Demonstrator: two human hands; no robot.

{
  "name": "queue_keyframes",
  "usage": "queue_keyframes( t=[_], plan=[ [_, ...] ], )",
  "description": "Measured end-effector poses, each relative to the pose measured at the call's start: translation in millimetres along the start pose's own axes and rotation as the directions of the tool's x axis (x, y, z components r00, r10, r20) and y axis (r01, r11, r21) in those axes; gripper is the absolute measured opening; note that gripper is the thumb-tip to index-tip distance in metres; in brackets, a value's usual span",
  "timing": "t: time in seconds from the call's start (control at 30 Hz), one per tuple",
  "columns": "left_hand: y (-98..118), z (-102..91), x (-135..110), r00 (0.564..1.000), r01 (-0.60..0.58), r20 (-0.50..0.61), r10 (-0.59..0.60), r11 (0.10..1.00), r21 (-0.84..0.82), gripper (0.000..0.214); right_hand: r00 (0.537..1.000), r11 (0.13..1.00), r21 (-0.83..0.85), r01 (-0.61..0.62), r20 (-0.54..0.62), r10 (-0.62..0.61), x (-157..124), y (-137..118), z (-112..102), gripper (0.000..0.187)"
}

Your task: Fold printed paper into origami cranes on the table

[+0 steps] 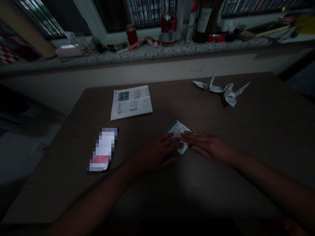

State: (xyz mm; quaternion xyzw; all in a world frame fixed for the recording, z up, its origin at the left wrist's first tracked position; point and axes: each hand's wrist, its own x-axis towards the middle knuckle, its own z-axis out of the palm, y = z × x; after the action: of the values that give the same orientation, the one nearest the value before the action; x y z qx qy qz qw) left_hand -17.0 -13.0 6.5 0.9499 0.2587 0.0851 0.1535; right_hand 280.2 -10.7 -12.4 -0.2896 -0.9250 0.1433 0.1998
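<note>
A small folded piece of printed paper (pixel 179 128), shaped like a diamond, lies on the brown table (pixel 209 196) in front of me. My left hand (pixel 162 149) rests over its left side with fingers stretched out and slightly apart. From the other side, my right hand (pixel 205 142) lies flat on its right half, fingers extended and close together. The fingertips of both hands nearly meet at the paper's middle and hide part of it. Neither hand grips anything.
Two folded paper cranes (pixel 230 95) stand at the table's back right. A printed paper sheet (pixel 133 102) lies at the back left, a phone (pixel 103 147) with a blurred screen nearer. Behind, a stone windowsill (pixel 142 54) carries a red can (pixel 168 29), a dark bottle (pixel 203 21) and clutter.
</note>
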Motion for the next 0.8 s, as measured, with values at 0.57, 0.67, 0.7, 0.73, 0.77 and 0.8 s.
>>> queue_keyframes(
  t=[0.57, 0.67, 0.7, 0.73, 0.77, 0.8],
  plan=[
    [-2.0, 2.3, 0.4, 1.0, -0.008, -0.002, 0.008, 1.0, -0.006, 0.053, 0.973, 0.973, 0.001, -0.229, -0.043, 0.229, 5.8, 16.3, 4.4, 0.049],
    [-1.7, 2.1, -0.3, 1.0, -0.008, -0.001, 0.008, 1.0, 0.001, 0.055, 0.969, 0.968, -0.039, -0.247, -0.036, 0.246, 5.4, 23.2, 4.1, 0.051],
    [-1.5, 1.9, -0.4, 1.0, -0.008, 0.001, 0.008, 1.0, 0.004, 0.055, 0.969, 0.968, -0.049, -0.246, -0.033, 0.245, 5.3, 24.1, 3.7, 0.051],
    [-1.3, 1.7, -0.3, 1.0, -0.009, 0.004, 0.009, 1.0, 0.008, 0.054, 0.969, 0.968, -0.061, -0.244, -0.035, 0.243, 5.3, 24.1, 3.1, 0.052],
    [-1.1, 1.5, -0.1, 1.0, -0.003, 0.005, 0.003, 1.0, 0.015, 0.054, 0.97, 0.967, -0.075, -0.242, -0.04, 0.239, 5.5, 23.1, 2.1, 0.052],
    [-1.1, 1.3, 0.2, 1.0, 0.008, 0.003, -0.008, 1.0, 0.023, 0.053, 0.971, 0.967, -0.089, -0.237, -0.048, 0.233, 6.0, 21.2, 0.9, 0.052]
  ],
)
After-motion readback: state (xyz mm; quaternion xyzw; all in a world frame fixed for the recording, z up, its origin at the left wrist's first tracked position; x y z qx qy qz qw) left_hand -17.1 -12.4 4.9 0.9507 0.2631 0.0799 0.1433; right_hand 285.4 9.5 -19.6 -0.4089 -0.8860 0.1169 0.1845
